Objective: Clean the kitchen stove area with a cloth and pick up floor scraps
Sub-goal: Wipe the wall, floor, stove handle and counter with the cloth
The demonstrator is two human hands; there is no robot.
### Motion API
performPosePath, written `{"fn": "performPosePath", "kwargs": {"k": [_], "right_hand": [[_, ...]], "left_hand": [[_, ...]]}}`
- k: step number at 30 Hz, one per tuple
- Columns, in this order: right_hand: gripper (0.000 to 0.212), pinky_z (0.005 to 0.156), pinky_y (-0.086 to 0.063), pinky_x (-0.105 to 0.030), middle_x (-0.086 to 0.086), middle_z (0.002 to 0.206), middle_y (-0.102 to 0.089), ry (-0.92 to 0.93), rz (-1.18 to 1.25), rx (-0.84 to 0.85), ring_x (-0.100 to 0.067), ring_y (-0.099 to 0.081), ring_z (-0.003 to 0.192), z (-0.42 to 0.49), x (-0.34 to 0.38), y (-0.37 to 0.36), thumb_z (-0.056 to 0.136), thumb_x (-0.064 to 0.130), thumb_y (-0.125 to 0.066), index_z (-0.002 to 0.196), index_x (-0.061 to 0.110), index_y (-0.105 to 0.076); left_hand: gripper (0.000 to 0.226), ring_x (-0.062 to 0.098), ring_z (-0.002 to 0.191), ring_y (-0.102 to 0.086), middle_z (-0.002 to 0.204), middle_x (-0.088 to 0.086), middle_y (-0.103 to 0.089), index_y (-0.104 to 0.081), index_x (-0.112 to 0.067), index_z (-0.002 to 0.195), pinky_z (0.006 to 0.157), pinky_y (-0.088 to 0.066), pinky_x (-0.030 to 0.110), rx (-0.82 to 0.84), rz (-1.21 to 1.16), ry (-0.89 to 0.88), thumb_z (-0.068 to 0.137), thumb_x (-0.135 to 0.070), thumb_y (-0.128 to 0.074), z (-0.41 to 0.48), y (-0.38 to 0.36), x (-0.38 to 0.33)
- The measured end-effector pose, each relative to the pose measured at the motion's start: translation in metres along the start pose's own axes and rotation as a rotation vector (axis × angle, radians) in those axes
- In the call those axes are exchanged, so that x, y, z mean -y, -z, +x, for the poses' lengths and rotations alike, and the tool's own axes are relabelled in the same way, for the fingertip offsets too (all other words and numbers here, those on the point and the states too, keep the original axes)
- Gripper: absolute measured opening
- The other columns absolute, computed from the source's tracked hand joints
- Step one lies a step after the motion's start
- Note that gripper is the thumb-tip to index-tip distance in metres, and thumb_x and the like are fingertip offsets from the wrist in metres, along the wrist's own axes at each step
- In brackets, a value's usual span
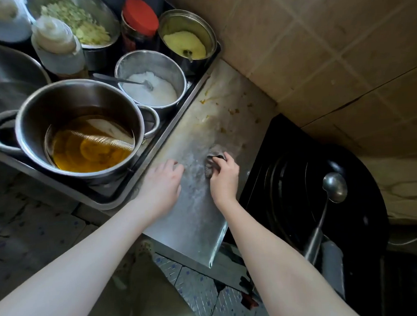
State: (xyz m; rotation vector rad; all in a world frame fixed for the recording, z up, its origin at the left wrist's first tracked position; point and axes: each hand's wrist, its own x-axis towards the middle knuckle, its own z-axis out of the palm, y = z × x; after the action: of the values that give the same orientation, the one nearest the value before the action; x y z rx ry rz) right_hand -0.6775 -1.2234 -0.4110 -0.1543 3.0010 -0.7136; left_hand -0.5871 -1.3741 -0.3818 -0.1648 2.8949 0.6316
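head view, count first: you have two hands over the steel counter (196, 220); one cloth (211, 157); three open steel pots in the tray (195, 89), namely an oil pot (64, 104), a pot of white granules (150, 62) and a pot of yellow powder (185, 22); one red-lidded jar (139, 15); one squeeze bottle (56, 45); one ladle (334, 187) lying in the black wok (363, 222); your right hand (223, 175) has its fingers curled round the cloth, pressing it to the counter between tray and wok; your left hand (162, 181) lies flat, fingers straight, just beside the tray's rim; much of the cloth is hidden under your fingers; what shows is grey, crumpled and blurred; vessels (3, 21) at upper left are cut off by the frame; yellow scraps (234, 111) dot the counter beyond the cloth, near the tiled wall (317, 45).
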Motion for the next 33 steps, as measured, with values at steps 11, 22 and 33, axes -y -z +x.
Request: {"fn": "performPosePath", "kwargs": {"k": [11, 22, 33], "right_hand": [[0.030, 0.103, -0.039, -0.040, -0.015, 0.143, -0.042, 0.368, -0.118, 0.179, -0.032, -0.034, 0.132, 0.097, 0.013, -0.003, 0.086, 0.001, -0.053, 0.112, 0.008, -0.066], [0.042, 0.105, -0.031, -0.031, -0.009, 0.144, -0.041, -0.105, -0.020, -0.120, -0.031, -0.038, 0.128, 0.068, -0.018, 0.012, 0.087, -0.004, -0.043, 0.119, 0.014, -0.064], [0.053, 0.090, -0.046, -0.043, -0.010, 0.144, -0.040, 0.423, -0.235, 0.164, -0.034, -0.040, 0.125, 0.111, 0.034, -0.009, 0.086, -0.001, -0.047, 0.133, 0.022, -0.050]], "left_hand": [[0.034, 0.026, 0.122, -0.044, 0.135, 0.007, -0.042, -0.047, -0.017, 0.124, 0.091, -0.037, 0.036, -0.025, -0.005, 0.036, 0.090, -0.019, -0.047, 0.031, -0.008, -0.004], [0.033, 0.029, 0.116, -0.047, 0.129, 0.007, -0.047, -0.051, -0.015, 0.121, 0.089, -0.038, 0.037, -0.034, -0.048, 0.023, 0.088, -0.018, -0.050, 0.039, -0.005, -0.011], [0.031, 0.034, 0.108, -0.055, 0.123, 0.013, -0.054, -0.058, -0.011, 0.113, 0.083, -0.043, 0.038, -0.077, -0.066, 0.055, 0.082, -0.013, -0.059, 0.047, -0.013, -0.008]]}}
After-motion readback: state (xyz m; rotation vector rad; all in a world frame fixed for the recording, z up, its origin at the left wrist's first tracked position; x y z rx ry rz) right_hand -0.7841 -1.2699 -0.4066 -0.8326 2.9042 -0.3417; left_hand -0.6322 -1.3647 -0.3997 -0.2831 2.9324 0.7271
